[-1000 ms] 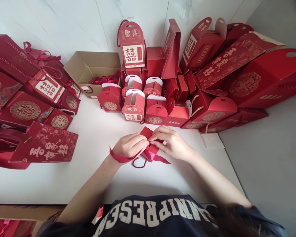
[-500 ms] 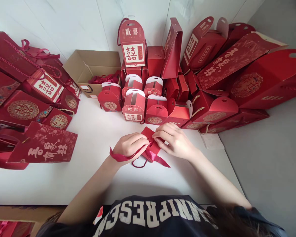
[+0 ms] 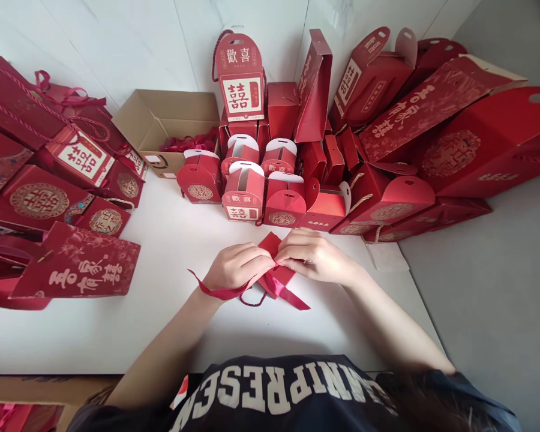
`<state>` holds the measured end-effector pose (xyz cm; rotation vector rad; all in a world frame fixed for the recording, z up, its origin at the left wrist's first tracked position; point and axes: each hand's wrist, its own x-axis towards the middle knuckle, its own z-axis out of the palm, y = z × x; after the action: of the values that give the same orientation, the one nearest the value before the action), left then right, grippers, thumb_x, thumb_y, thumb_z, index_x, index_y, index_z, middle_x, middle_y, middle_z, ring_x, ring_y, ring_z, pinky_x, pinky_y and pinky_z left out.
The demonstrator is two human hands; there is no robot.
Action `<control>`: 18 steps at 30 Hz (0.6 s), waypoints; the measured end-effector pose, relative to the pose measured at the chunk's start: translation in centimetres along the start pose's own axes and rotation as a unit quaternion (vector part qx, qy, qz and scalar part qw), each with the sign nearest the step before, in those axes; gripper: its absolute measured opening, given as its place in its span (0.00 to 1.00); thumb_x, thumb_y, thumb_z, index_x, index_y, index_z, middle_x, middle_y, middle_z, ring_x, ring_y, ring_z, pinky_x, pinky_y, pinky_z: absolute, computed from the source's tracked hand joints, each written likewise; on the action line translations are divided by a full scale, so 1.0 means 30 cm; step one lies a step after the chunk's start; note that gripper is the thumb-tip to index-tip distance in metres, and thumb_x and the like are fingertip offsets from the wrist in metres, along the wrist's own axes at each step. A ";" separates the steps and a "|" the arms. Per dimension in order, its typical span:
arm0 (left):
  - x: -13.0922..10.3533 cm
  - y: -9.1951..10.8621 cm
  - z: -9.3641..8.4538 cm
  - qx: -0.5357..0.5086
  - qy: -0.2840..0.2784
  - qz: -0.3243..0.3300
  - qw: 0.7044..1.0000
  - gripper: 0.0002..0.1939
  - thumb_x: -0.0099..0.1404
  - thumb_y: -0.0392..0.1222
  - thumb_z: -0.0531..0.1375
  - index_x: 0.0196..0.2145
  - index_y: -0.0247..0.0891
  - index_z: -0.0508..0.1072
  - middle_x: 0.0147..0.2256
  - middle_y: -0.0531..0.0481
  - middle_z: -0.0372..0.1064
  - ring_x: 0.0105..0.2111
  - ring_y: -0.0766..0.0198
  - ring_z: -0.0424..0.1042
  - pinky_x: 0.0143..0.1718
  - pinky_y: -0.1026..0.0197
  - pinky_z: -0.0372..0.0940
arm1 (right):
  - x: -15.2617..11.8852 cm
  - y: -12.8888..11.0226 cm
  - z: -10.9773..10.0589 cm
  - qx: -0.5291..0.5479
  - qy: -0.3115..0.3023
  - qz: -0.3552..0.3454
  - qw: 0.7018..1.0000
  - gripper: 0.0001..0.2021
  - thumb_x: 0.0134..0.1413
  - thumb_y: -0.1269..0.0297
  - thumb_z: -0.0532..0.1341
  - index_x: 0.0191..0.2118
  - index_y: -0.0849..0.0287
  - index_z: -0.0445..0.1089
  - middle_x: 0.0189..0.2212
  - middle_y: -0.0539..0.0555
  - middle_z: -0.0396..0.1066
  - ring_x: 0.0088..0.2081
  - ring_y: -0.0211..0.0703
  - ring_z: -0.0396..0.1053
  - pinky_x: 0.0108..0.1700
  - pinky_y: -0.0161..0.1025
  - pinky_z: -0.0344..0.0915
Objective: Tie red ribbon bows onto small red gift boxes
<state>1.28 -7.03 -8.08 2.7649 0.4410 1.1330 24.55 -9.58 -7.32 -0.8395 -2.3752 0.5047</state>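
Observation:
A small red gift box [image 3: 270,242] lies on the white table in front of me, partly covered by my hands. Over it runs a dark pink ribbon [image 3: 292,295], one end trailing toward me on the right, another draped across my left wrist. My left hand [image 3: 239,265] is closed, its fingertips pinching the ribbon above the box. From the other side my right hand [image 3: 314,254] pinches the ribbon too, fingertips almost meeting the left ones. A twisted dark red cord [image 3: 252,302] loops out from the box's near side.
Several small red gift boxes [image 3: 285,201] are packed together behind my hands. An open cardboard box [image 3: 135,129] holds pink ribbons at the back. Larger red boxes [image 3: 459,153] stack up on the right, and more red boxes [image 3: 40,201] crowd the left. A grey wall [image 3: 490,270] bounds the right side.
My right hand's fingers have come in and closed on the ribbon, nearer the left fingertips. The ribbon end at my left wrist has shifted slightly left.

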 end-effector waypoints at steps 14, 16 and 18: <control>-0.015 0.006 0.005 -0.096 -0.021 -0.091 0.991 0.07 0.65 0.29 0.60 0.36 0.40 0.71 0.33 0.51 0.75 0.32 0.65 0.70 0.36 0.62 0.67 | 0.004 -0.033 -0.011 -0.042 0.035 0.034 0.998 0.08 0.58 0.72 0.58 0.43 0.57 0.67 0.41 0.56 0.71 0.43 0.47 0.67 0.46 0.45 0.63; -0.018 0.001 0.009 -0.090 -0.007 -0.075 0.993 0.07 0.64 0.29 0.61 0.37 0.40 0.71 0.33 0.51 0.75 0.32 0.65 0.70 0.36 0.62 0.67 | 0.000 -0.027 -0.006 -0.010 0.023 0.049 0.998 0.10 0.56 0.72 0.60 0.44 0.56 0.68 0.42 0.56 0.71 0.45 0.48 0.67 0.48 0.46 0.63; -0.021 -0.003 0.013 -0.086 0.000 -0.065 0.994 0.07 0.64 0.29 0.61 0.37 0.39 0.71 0.34 0.50 0.75 0.32 0.65 0.70 0.35 0.62 0.67 | -0.001 -0.020 0.006 -0.005 0.019 0.048 0.999 0.08 0.57 0.71 0.61 0.42 0.56 0.68 0.41 0.55 0.71 0.44 0.48 0.67 0.48 0.46 0.63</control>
<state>1.11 -7.15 -8.80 2.5490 0.4920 1.0867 24.18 -10.06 -7.15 -0.9623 -2.3129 0.5094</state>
